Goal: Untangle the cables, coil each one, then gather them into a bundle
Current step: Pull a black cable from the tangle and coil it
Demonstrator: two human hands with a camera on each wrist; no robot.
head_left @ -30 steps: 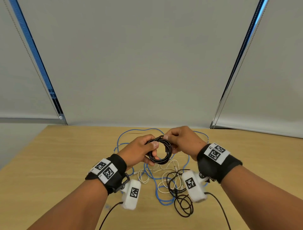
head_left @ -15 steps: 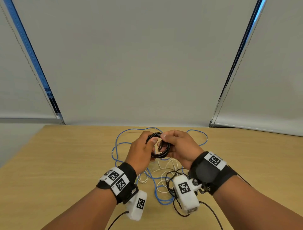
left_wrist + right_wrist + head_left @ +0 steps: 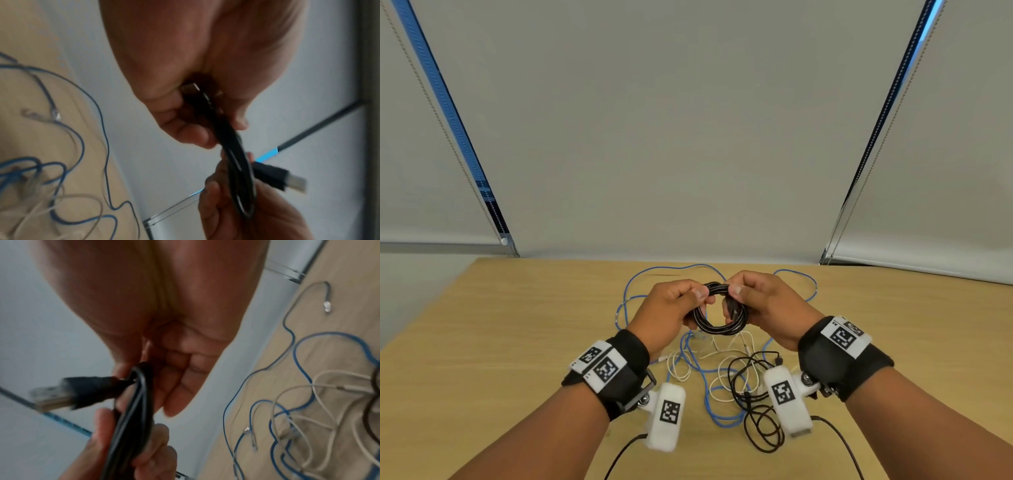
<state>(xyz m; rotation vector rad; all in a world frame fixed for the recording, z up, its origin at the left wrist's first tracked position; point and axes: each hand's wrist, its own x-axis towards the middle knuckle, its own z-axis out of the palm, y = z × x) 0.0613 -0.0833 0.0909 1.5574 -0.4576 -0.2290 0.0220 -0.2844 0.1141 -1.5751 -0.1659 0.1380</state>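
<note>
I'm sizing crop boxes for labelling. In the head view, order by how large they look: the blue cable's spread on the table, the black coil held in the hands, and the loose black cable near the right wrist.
1. blue cable, widest spread
2. loose black cable
3. black coil, though held nearer the camera

Below my hands the blue cable (image 3: 690, 359), white cable (image 3: 726, 370) and loose black cable (image 3: 753, 411) cover the table (image 3: 482, 342) centre; its left and right sides lie bare.

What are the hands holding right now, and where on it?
Both grip the coiled black cable: left hand pinches the ring's left side, right hand its right side, near the plug.
</note>
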